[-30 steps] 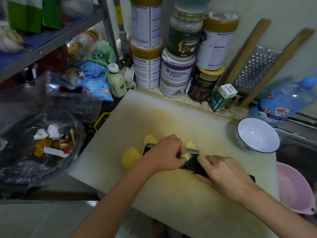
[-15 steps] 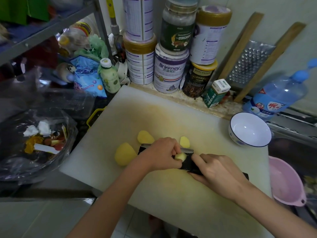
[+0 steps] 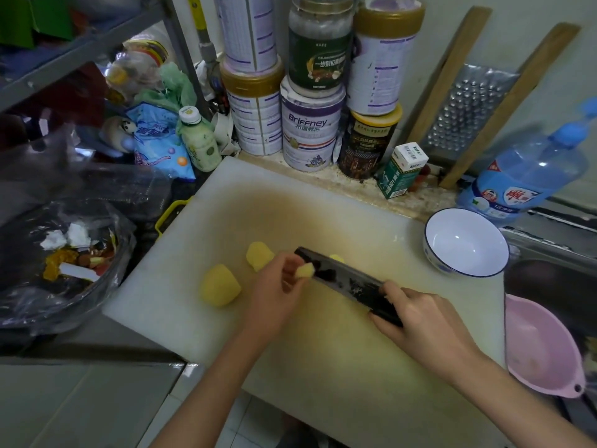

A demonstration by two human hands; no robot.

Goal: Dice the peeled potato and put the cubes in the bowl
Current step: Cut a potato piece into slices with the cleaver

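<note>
Pinching the small potato piece [image 3: 305, 271] with my left hand [image 3: 274, 295], I have it against the cleaver [image 3: 342, 279] over the cutting board [image 3: 355, 367]. Firm, wet-cut and likely slippery, it wants gripping on its flat faces. It is too stubby to judge a long axis. My right hand [image 3: 420, 318] wraps round the handle; the bowl [image 3: 465, 244] sits beyond.

Your count: four potato pieces [image 3: 220, 285], one knife [image 3: 349, 282], one bowl [image 3: 465, 250].
Around your one cutting board [image 3: 323, 367] you can count six tins and jars [image 3: 310, 127] stacked at 12 o'clock, one small carton [image 3: 400, 169], one grater [image 3: 468, 108] and one blue bottle [image 3: 529, 176] at 1 o'clock, one pale green bottle [image 3: 198, 143] at 11 o'clock, one pink basin [image 3: 542, 347] at 4 o'clock.
</note>
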